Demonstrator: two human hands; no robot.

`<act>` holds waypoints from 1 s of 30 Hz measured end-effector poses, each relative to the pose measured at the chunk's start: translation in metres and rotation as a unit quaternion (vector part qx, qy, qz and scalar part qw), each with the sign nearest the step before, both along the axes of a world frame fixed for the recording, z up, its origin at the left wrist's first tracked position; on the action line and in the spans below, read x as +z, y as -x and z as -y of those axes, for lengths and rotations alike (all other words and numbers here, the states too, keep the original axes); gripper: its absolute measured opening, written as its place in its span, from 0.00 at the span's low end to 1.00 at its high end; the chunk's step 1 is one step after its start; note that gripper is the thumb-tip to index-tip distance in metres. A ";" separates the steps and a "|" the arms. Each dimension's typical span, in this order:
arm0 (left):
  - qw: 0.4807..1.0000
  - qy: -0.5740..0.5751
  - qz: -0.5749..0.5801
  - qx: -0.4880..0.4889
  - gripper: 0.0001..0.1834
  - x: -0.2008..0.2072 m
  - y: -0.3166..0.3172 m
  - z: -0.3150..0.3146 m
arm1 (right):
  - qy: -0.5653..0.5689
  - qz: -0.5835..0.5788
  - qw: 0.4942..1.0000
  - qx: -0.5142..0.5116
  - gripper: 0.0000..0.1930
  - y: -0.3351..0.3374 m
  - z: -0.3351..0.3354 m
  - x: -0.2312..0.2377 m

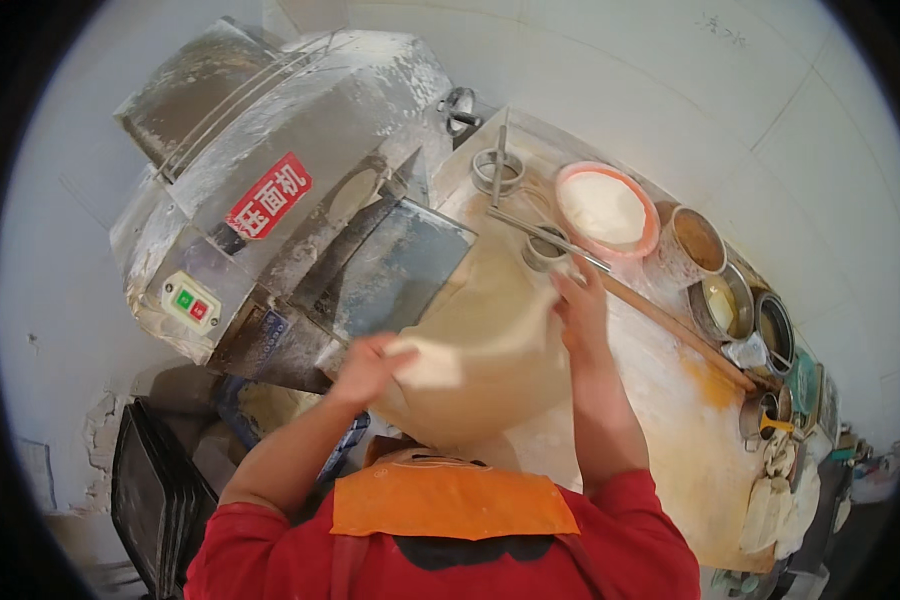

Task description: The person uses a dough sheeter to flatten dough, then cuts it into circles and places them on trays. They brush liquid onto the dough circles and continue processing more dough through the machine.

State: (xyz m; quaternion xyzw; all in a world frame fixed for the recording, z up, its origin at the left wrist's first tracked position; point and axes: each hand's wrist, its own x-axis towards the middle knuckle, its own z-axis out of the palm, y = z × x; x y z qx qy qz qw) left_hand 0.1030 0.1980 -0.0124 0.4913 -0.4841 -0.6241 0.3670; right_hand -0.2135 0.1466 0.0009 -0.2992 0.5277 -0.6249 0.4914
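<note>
A wide, pale sheet of dough (480,370) stretches between my hands over the floury worktop, partly blurred by motion. At its left edge, my left hand (368,368) is closed with the dough pinched between thumb and fingers. My right hand (580,303) grips the sheet's far right edge, near a metal ring cutter (545,247). Beyond the dough, to the left, the dough roller machine (315,190), dusted with flour, has its grey-blue metal tray (400,265) facing the sheet.
A pink-rimmed basin of flour (605,207) stands at the back. Along the wall are a tub (695,240) and a metal bowl (720,303). A long wooden rolling pin (680,333) lies to my right. Black baking trays (155,500) lean at lower left.
</note>
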 end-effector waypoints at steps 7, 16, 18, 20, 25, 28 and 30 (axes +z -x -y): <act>0.939 -0.120 0.320 0.020 0.34 -0.126 -0.025 0.017 | -0.162 -0.608 0.777 -0.004 0.23 0.013 0.002 -0.130; 0.945 0.029 0.326 -0.011 0.33 -0.078 0.052 0.038 | -0.236 -0.493 0.837 -0.004 0.23 0.027 -0.148 -0.128; 0.948 0.054 0.307 -0.064 0.35 -0.099 0.060 0.051 | -0.303 -0.473 0.827 -0.017 0.22 0.031 -0.172 -0.127; 0.948 0.059 0.292 -0.113 0.36 -0.099 0.061 0.063 | -0.329 -0.480 0.813 -0.026 0.21 0.033 -0.182 -0.128; 0.899 0.200 0.386 -0.057 0.32 -0.059 0.048 0.042 | -0.268 -0.581 0.764 -0.084 0.17 0.036 -0.148 -0.102; 0.860 0.437 0.252 0.080 0.31 0.011 -0.012 0.023 | -0.111 -0.536 0.828 -0.124 0.13 0.023 -0.101 -0.077; 0.754 0.531 0.308 0.232 0.35 0.054 -0.062 0.005 | 0.011 -0.555 0.827 -0.092 0.14 0.004 -0.063 -0.053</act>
